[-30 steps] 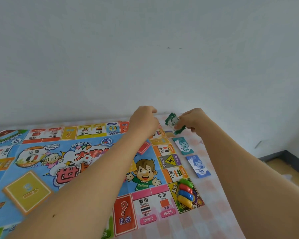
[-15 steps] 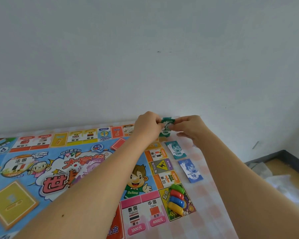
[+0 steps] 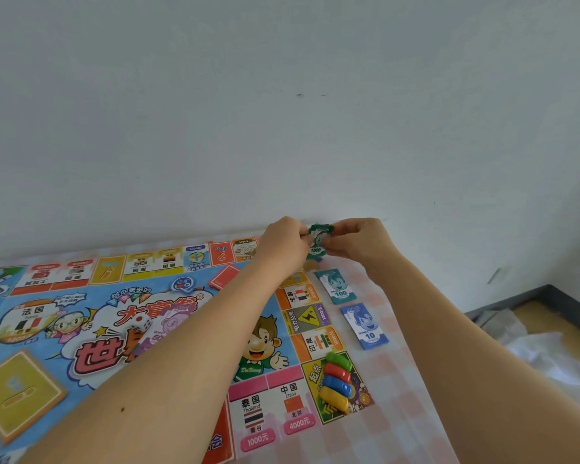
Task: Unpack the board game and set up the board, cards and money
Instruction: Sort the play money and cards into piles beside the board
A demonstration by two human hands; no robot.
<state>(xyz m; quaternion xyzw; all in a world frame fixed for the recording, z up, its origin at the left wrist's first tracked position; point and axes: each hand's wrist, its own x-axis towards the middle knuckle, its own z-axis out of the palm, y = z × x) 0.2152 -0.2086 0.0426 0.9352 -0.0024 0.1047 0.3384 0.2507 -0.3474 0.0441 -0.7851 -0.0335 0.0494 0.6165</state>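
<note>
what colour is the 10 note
The 10 note is blue, seen in the head view.

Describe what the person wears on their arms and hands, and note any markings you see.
Nothing is worn. The left hand and right hand show no gloves, rings or watch. The left forearm and right forearm are bare, no sleeve in view; the left has one small mole.

Dark green 1000 note (image 3: 316, 243); teal 100 note (image 3: 338, 287) and blue 10 note (image 3: 365, 327) on the pink-and-white checked tablecloth (image 3: 402, 383); green, red, blue and yellow tokens (image 3: 338, 385)
</note>
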